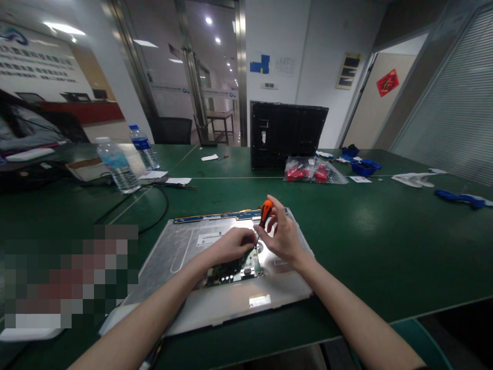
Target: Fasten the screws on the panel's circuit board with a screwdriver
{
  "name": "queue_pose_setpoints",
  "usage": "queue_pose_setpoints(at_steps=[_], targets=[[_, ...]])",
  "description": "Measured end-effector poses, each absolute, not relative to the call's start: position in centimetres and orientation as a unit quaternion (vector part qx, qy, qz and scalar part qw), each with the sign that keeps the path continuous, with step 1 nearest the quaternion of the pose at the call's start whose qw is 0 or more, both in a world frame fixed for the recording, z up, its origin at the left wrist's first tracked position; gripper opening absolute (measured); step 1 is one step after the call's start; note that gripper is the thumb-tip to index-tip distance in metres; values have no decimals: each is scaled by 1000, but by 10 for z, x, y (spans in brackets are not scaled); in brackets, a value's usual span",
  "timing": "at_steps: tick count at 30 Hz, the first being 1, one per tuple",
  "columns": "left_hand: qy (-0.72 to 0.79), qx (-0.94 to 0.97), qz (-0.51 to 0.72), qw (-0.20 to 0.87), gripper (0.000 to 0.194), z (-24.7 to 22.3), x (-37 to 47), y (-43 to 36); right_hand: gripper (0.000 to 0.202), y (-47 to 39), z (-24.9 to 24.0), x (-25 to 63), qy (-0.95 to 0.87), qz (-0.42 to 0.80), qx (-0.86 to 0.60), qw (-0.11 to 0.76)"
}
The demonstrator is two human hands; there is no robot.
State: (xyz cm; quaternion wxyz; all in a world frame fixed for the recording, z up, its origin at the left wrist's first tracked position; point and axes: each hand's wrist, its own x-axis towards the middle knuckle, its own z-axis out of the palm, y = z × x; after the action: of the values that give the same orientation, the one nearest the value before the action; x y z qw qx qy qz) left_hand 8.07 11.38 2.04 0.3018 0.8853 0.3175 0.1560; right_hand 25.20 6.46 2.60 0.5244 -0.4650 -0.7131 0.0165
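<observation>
you are in what looks like an office, its long green table (358,226) set out like a workshop bench. the office shows in the metal-framed glass doors (203,85) ahead of you, the lit corridor (235,105) behind them, and the black chair (173,131) across the table. to your left are wall lettering (34,66) and a red desk (82,113) with a monitor (100,94); to your right, slatted blinds (458,103). the workshop side shows in a metal panel (162,257) with a bare circuit board (231,274), an orange-and-black screwdriver (266,210) over it, and a black monitor casing (287,131) farther back.
</observation>
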Motion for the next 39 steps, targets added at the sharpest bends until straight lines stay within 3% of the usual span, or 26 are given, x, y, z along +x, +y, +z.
queue_pose_setpoints(at_steps=[10,23,31,39], targets=[[316,887,157,298,10,18,81,116,80,65,27,251,-713,27,-463,526],[321,885,157,298,8,23,81,114,62,65,25,251,-707,10,-483,517],[315,884,153,310,8,23,80,114,84,63,27,251,-710,43,-461,531],[309,881,155,324,5,21,80,115,71,63,27,252,-713,9,-464,526]])
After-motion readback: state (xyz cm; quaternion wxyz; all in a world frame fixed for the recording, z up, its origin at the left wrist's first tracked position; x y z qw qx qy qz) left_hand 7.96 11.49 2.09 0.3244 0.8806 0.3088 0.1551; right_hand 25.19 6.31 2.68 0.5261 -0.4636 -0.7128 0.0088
